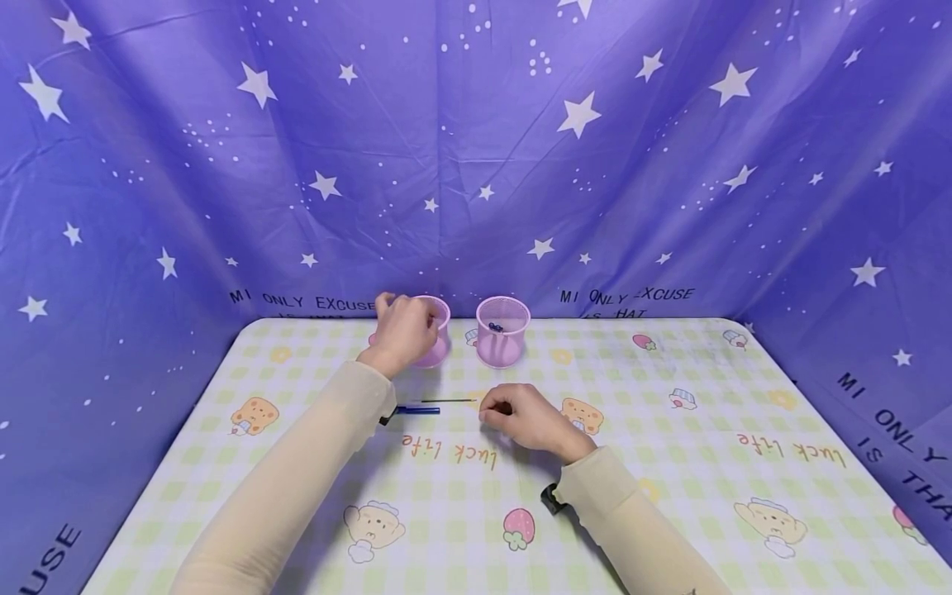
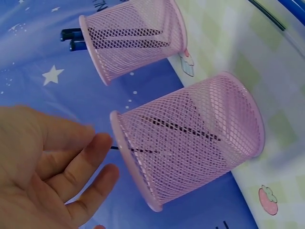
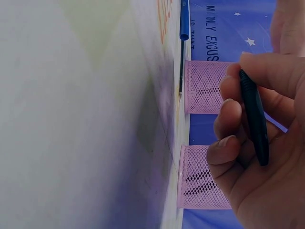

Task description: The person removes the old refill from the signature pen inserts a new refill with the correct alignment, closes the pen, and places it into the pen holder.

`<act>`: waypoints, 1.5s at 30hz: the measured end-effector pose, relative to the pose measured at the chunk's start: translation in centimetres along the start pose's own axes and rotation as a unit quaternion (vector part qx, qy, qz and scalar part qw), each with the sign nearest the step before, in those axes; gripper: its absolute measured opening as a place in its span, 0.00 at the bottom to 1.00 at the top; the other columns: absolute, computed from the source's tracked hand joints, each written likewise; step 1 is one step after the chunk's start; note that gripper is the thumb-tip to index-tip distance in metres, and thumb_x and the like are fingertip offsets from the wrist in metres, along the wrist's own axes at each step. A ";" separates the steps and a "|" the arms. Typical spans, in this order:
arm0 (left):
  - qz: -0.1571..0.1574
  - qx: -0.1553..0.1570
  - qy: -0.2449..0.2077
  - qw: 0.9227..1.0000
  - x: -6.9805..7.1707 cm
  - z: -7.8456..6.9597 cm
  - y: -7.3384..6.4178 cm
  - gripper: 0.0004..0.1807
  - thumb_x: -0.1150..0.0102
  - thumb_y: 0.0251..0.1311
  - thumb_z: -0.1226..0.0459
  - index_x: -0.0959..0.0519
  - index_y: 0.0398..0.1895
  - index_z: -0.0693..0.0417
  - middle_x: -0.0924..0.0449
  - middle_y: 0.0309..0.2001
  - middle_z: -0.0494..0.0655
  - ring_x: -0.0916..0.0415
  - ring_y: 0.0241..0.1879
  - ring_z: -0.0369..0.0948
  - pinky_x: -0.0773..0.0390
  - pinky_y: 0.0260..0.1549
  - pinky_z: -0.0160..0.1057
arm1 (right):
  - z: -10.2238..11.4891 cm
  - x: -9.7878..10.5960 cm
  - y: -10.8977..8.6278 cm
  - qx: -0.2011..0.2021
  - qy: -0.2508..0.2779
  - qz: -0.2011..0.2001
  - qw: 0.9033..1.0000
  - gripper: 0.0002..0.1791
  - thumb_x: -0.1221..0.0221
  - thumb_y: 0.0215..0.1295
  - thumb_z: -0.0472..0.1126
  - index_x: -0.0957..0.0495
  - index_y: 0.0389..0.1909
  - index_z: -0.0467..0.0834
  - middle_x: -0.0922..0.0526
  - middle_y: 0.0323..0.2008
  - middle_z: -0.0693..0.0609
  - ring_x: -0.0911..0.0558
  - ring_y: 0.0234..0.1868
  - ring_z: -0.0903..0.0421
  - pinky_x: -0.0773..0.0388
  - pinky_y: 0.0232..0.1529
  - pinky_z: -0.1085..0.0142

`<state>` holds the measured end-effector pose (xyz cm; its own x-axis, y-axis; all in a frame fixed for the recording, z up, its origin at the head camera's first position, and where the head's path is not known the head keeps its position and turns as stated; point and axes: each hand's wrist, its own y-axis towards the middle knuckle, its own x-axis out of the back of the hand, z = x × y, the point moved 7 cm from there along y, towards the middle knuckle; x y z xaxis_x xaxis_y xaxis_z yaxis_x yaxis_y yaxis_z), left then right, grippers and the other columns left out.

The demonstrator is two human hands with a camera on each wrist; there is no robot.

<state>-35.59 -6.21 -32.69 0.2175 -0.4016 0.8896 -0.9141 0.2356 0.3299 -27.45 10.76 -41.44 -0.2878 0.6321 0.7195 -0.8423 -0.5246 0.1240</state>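
Note:
My left hand (image 1: 405, 330) is at the rim of the left pink mesh pen cup (image 1: 434, 351). In the left wrist view its thumb and index finger pinch the end of a thin dark pen refill (image 2: 114, 148) that slants into that cup. Another dark stick (image 2: 186, 129) shows through the mesh. Low over the table, my right hand (image 1: 524, 417) holds a short, dark, tapered pen part (image 3: 255, 117) between thumb and curled fingers. Left of that hand lie a blue pen tube (image 1: 420, 410) and a thin dark refill (image 1: 449, 401).
A second pink mesh cup (image 1: 503, 351) stands to the right of the first, holding two dark-capped pens (image 2: 74, 34). The table carries a checked cloth (image 1: 632, 364) with cartoon prints. A blue star-patterned curtain (image 1: 476, 149) hangs behind the table and along its sides.

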 end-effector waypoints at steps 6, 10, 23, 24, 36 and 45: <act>-0.036 -0.008 -0.003 0.999 1.1 -0.5 -0.2 0.12 0.42 0.52 0.72 0.14 0.35 0.50 0.16 0.33 0.44 0.25 0.38 0.48 0.52 0.61 0.55 | 0.1 0.0 0.0 0.006 0.000 -0.001 1.000 0.04 0.40 0.63 0.39 0.18 0.31 0.46 0.22 0.26 0.62 0.25 0.27 0.63 0.25 0.31 0.67; -0.057 -0.007 -0.010 0.998 1.8 -0.8 -0.4 0.12 0.41 0.54 0.71 0.14 0.38 0.52 0.15 0.36 0.45 0.26 0.39 0.48 0.52 0.61 0.54 | 0.1 0.0 0.0 0.006 0.000 -0.001 1.000 0.04 0.40 0.63 0.39 0.18 0.31 0.47 0.23 0.26 0.62 0.25 0.27 0.63 0.25 0.31 0.67; -0.110 -0.038 -0.023 0.993 2.9 -1.7 -1.3 0.11 0.40 0.54 0.71 0.15 0.39 0.52 0.15 0.37 0.45 0.25 0.42 0.46 0.50 0.60 0.53 | 0.4 0.1 -0.1 0.017 0.001 -0.004 1.000 0.04 0.40 0.64 0.38 0.18 0.31 0.47 0.23 0.26 0.61 0.26 0.27 0.62 0.26 0.31 0.67; -0.116 -0.041 -0.025 0.992 3.0 -1.8 -1.4 0.11 0.40 0.54 0.71 0.15 0.39 0.52 0.15 0.37 0.45 0.25 0.42 0.46 0.49 0.60 0.53 | 0.5 0.1 -0.1 0.018 0.000 -0.005 1.000 0.04 0.40 0.64 0.38 0.18 0.30 0.47 0.23 0.26 0.61 0.26 0.27 0.62 0.26 0.31 0.67; -0.174 -0.092 -0.059 0.979 3.8 -2.9 -2.8 0.07 0.38 0.57 0.70 0.15 0.38 0.55 0.15 0.36 0.48 0.25 0.41 0.47 0.36 0.49 0.48 | 0.6 0.2 -0.1 0.023 -0.001 -0.009 1.000 0.04 0.40 0.63 0.38 0.18 0.30 0.48 0.23 0.25 0.61 0.26 0.27 0.63 0.26 0.31 0.67; -0.215 -0.133 -0.104 0.962 4.1 -3.1 -3.6 0.05 0.37 0.57 0.70 0.16 0.36 0.58 0.15 0.35 0.50 0.26 0.38 0.47 0.31 0.42 0.45 | 0.6 0.2 -0.1 0.018 0.001 -0.008 1.000 0.05 0.40 0.63 0.39 0.19 0.29 0.51 0.23 0.26 0.61 0.26 0.26 0.63 0.26 0.31 0.67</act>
<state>-30.30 -5.98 -29.25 0.4571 -0.6746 0.5796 -0.6299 0.2146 0.7465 -27.19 10.60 -40.94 -0.2755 0.6417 0.7158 -0.8296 -0.5349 0.1603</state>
